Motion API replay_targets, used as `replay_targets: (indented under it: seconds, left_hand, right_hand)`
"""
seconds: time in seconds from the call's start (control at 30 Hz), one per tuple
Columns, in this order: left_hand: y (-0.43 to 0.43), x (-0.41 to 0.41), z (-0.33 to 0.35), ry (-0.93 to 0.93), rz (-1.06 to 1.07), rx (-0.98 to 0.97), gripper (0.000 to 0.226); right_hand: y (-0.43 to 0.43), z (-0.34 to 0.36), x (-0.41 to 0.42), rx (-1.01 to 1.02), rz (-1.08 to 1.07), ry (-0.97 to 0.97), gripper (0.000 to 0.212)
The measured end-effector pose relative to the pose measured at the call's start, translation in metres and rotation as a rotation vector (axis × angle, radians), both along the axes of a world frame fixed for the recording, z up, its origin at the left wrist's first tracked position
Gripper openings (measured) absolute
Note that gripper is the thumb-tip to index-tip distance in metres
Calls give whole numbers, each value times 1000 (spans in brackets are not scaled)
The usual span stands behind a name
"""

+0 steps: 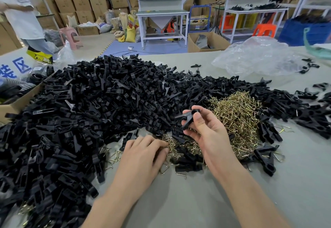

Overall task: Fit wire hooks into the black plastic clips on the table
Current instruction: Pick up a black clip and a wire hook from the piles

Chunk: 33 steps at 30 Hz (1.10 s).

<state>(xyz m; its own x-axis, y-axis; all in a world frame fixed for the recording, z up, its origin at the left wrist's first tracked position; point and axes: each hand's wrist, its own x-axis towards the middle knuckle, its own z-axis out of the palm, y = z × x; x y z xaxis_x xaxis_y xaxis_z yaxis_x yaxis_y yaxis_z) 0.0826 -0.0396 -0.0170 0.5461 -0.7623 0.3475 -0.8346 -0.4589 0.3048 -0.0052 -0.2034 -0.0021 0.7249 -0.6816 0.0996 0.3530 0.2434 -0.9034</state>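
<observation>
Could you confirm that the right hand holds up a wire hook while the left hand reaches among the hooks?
Not quite: in the head view the right hand holds up a black plastic clip, not a wire hook. The left hand does reach among the hooks.

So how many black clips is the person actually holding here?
1: a black clip pinched in the right hand, above the wire hooks. The left hand rests on those hooks; something may be hidden under it.
</observation>
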Motion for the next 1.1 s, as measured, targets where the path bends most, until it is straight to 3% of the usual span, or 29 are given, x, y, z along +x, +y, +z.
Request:
replay_targets:
  seconds: [0.2,0.5,0.8,0.93,1.1]
  left_hand:
    - [0,3,1,95,75,-153,19]
    - [0,-3,11,424,164,-500,19]
    - [-10,-8,20,1346,65,-899,24]
    - [-13,-10,22,1485,37,-882,31]
    - [-15,-13,23,1489,18,-827,14]
  right_hand:
    - [0,0,0,7,-2,-12,26]
    - [3,-2,0,25,135,0,27]
    - [11,0,1,125,259,-58,28]
    - [14,1,3,144,291,-85,30]
    - [19,0,5,180,333,-110,30]
